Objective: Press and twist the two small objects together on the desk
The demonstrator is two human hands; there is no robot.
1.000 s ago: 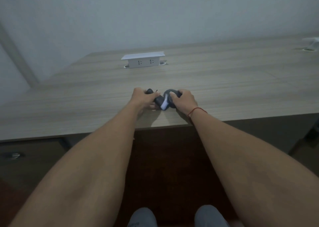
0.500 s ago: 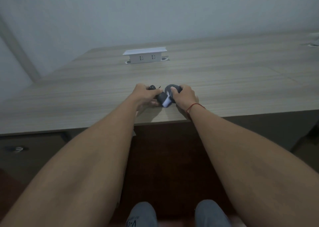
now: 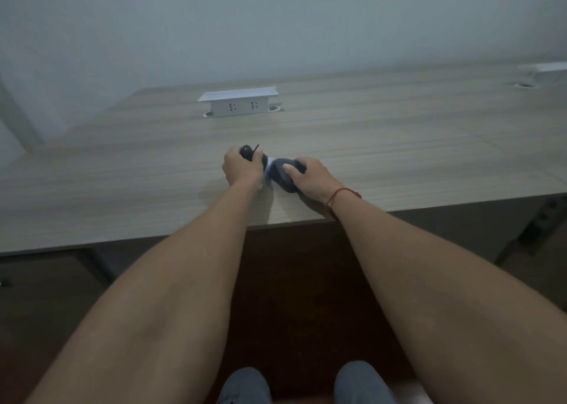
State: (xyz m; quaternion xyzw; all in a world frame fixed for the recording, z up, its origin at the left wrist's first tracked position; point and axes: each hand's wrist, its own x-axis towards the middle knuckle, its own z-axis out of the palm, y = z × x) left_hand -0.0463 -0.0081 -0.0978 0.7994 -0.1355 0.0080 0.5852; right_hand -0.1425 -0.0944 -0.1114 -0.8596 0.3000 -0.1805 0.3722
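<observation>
Left hand (image 3: 242, 170) clenched round dark rounded piece (image 3: 250, 155), thin black tip poking up. Right hand (image 3: 310, 178) gripping second dark rounded piece (image 3: 283, 178), thumb on top. White strip (image 3: 269, 170) between both pieces. All low over counter (image 3: 414, 145), near front edge. White socket box (image 3: 237, 102) well behind. Red string (image 3: 339, 195) on right wrist.

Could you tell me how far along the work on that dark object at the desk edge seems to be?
Done: nothing clearly finished. In hand: the left hand and right hand each grip one end of the dark object, a white band showing between them. Left: the ends remain joined; both rest on the desk.
</observation>
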